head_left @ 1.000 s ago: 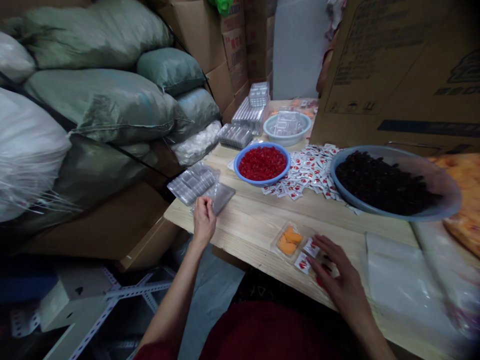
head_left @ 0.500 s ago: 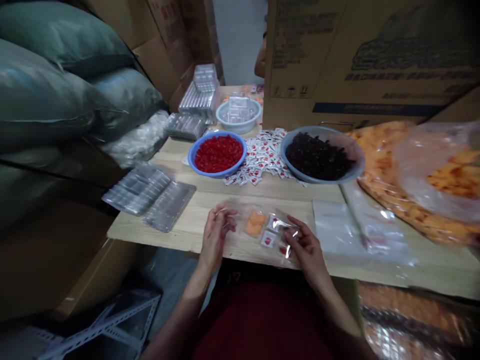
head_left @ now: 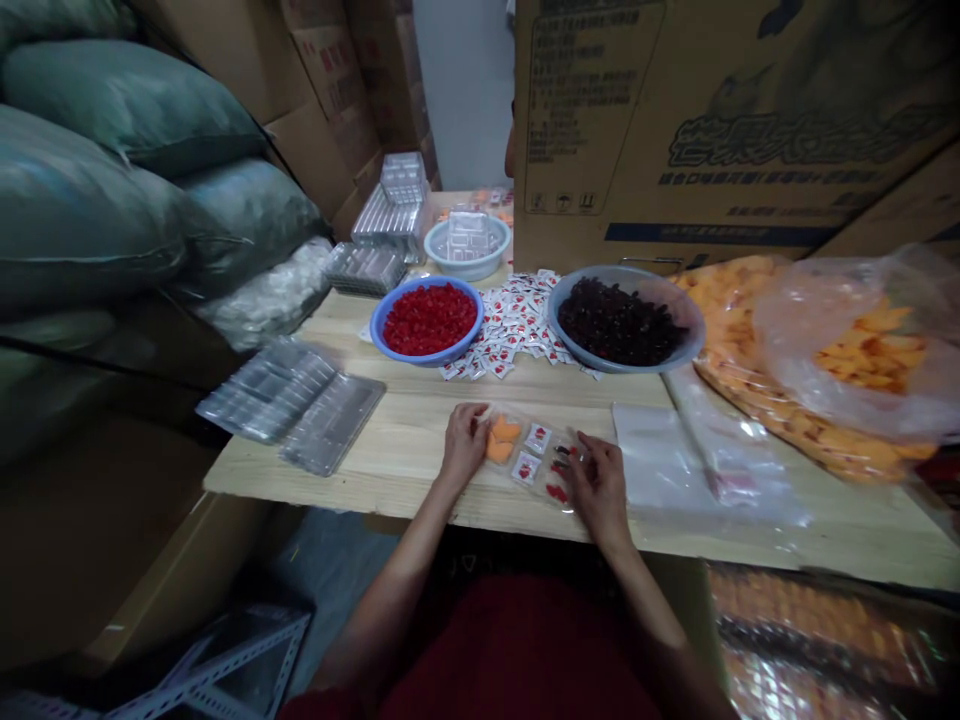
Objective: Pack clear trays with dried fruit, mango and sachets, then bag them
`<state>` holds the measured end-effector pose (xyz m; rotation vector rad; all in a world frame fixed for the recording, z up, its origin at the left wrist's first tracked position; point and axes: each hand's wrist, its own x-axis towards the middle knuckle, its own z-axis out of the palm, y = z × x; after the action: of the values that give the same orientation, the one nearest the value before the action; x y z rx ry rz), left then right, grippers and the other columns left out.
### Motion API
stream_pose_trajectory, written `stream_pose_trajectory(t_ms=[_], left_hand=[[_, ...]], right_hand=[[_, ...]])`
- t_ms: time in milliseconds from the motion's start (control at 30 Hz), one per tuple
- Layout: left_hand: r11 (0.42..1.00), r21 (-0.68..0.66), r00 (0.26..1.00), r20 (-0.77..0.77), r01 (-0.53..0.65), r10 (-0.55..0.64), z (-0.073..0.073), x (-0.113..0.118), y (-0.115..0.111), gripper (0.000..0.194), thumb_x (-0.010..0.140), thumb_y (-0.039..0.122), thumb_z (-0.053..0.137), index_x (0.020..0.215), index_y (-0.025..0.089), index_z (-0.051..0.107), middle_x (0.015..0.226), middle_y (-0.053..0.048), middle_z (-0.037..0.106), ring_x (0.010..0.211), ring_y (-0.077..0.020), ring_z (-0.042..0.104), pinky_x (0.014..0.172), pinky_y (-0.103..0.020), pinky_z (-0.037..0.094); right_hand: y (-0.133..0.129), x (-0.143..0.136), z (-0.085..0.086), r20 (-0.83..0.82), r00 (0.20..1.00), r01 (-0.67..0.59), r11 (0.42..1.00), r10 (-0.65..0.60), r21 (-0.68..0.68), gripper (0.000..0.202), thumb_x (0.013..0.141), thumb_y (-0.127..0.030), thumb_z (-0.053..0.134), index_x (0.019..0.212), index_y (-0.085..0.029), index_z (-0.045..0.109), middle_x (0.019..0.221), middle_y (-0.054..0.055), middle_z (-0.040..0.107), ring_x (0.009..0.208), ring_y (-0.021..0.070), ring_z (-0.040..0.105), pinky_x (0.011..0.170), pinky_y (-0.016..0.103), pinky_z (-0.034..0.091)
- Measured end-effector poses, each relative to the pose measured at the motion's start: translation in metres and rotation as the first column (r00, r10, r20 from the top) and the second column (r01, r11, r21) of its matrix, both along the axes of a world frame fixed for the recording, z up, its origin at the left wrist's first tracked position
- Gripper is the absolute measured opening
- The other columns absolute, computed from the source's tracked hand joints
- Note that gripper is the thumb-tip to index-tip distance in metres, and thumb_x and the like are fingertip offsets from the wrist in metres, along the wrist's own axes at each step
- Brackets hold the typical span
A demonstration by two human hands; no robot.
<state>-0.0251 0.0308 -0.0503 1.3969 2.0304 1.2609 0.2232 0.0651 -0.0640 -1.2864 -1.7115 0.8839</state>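
Observation:
A clear plastic tray (head_left: 534,484) lies at the table's front edge between my hands. Its sections hold orange pieces (head_left: 502,438), two small white packets with red prints (head_left: 527,466), and a few dark and red pieces (head_left: 557,492). Shiny clear film seems to wrap the tray, though its edges are hard to make out. My left hand (head_left: 466,443) is closed on the tray's left end, thumb and fingers pinched together. At the other end my right hand (head_left: 598,484) grips the edge with bent fingers, covering part of the dark and red pieces.
Behind the tray stand a blue bowl of red pieces (head_left: 429,322), a heap of white packets (head_left: 517,322) and a bowl of dark pieces (head_left: 626,322). Empty trays (head_left: 330,422) lie left. Clear bags (head_left: 660,455) and a bag of orange pieces (head_left: 810,370) lie right.
My left hand has moved right, from the loose film to the tray's left end. The tray now lies flatter on the table, and the film sticking out on the left no longer shows.

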Motion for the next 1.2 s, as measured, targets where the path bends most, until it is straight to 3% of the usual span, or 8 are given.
stream_pose_trajectory(t_ms=[300,433,567,700,800,967,1100,1200], left_hand=[[0.996,-0.063,0.991,-0.119,0.061,-0.068,0.003,0.0,0.005,0.021,0.094,0.025,0.052,0.109,0.019,0.065,0.105,-0.01,0.066,0.099,-0.0213,0.061,0.091,-0.036,0.047],[0.985,-0.156,0.985,-0.146,0.072,-0.095,0.004,0.0,0.007,0.015,0.088,0.033,0.062,0.086,0.019,0.062,0.088,-0.006,0.062,0.086,-0.0203,0.058,0.082,-0.034,0.046],[0.984,-0.154,0.985,0.158,0.093,-0.069,0.005,0.004,-0.005,0.022,0.085,0.039,0.065,0.084,0.019,0.057,0.08,-0.001,0.06,0.073,-0.0156,0.056,0.071,-0.029,0.045],[0.992,-0.108,0.706,0.708,0.067,0.029,0.005,0.019,-0.027,0.043,0.076,0.049,0.075,0.098,0.02,0.053,0.072,0.002,0.064,0.064,-0.013,0.059,0.066,-0.026,0.047],[0.995,-0.1,0.527,0.845,-0.017,0.094,0.009,0.028,-0.041,0.055,0.07,0.046,0.082,0.11,0.019,0.056,0.081,-0.001,0.071,0.074,-0.0141,0.065,0.074,-0.026,0.049],[0.997,-0.078,0.431,0.9,0.006,0.068,0.024,0.03,-0.056,0.049,0.074,0.042,0.081,0.113,0.018,0.064,0.103,-0.006,0.073,0.095,-0.0156,0.068,0.086,-0.025,0.049],[0.952,-0.152,0.344,0.937,0.265,0.054,0.035,0.034,-0.068,0.042,0.075,0.034,0.082,0.111,0.016,0.069,0.107,-0.01,0.074,0.095,-0.0192,0.07,0.084,-0.028,0.052],[0.938,-0.202,0.307,0.945,0.281,0.111,0.034,0.043,-0.073,0.043,0.071,0.028,0.085,0.109,0.015,0.071,0.103,-0.009,0.075,0.089,-0.0191,0.071,0.082,-0.028,0.055]], right_hand=[[0.006,-0.002,-0.006,0.175,0.984,-0.045,0.996,0.032,0.071,0.044,0.094,-0.043,0.055,0.133,-0.023,0.06,0.121,0.01,0.049,0.117,0.0277,0.049,0.103,0.055,0.044],[-0.001,-0.002,-0.002,0.171,0.984,-0.06,0.997,0.051,0.048,0.045,0.095,-0.042,0.055,0.134,-0.02,0.059,0.12,0.011,0.052,0.114,0.0269,0.05,0.103,0.052,0.044],[-0.002,0.003,0.001,0.059,0.996,-0.064,0.998,0.065,-0.02,0.05,0.09,-0.042,0.063,0.136,-0.023,0.058,0.118,0.01,0.056,0.11,0.0261,0.054,0.1,0.05,0.046],[-0.009,0.011,0.001,-0.14,0.99,-0.024,0.989,0.003,-0.148,0.065,0.08,-0.044,0.074,0.138,-0.022,0.056,0.119,0.009,0.059,0.104,0.0228,0.058,0.094,0.043,0.05],[-0.014,0.015,0.008,-0.346,0.933,-0.031,0.934,-0.101,-0.356,0.075,0.073,-0.045,0.081,0.14,-0.024,0.053,0.104,0.003,0.064,0.086,0.0175,0.061,0.084,0.037,0.053],[-0.016,0.019,0.031,-0.585,0.798,-0.303,0.743,-0.144,-0.596,0.044,0.073,-0.044,0.083,0.109,-0.021,0.071,0.097,0.006,0.074,0.09,0.0217,0.067,0.087,0.039,0.053],[-0.017,0.019,0.044,-0.597,0.79,-0.321,0.738,-0.137,-0.594,0.043,0.069,-0.046,0.085,0.102,-0.021,0.074,0.102,0.006,0.076,0.092,0.0221,0.069,0.086,0.035,0.053],[-0.014,0.026,0.049,-0.556,0.83,-0.355,0.737,-0.034,-0.575,0.049,0.072,-0.051,0.082,0.107,-0.02,0.073,0.1,0.007,0.076,0.088,0.0224,0.069,0.082,0.036,0.053]])
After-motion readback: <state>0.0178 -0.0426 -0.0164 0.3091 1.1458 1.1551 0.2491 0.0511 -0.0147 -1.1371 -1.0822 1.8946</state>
